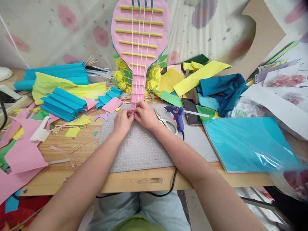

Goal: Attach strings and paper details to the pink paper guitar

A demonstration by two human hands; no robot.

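A pink paper instrument shape (141, 37) stands with its round body up and its narrow neck pointing down at me. Yellow strips cross its body, and white strings run lengthwise down to the neck's lower end. My left hand (123, 122) and my right hand (145, 115) meet at that lower end, over the grey cutting mat (141, 150). The fingers of both are closed in a pinch there, on the end of the neck and its strings; the fingertips partly hide it. Yellow paper flowers (151, 78) sit on both sides behind the neck.
Scissors (166, 122), a blue glue gun (177, 116) with its cord over the table edge, and a phone (192, 110) lie right of my right hand. A wrapped blue sheet pack (250, 144) lies farther right. Blue crepe paper (64, 103) and pink scraps (24, 147) cover the left.
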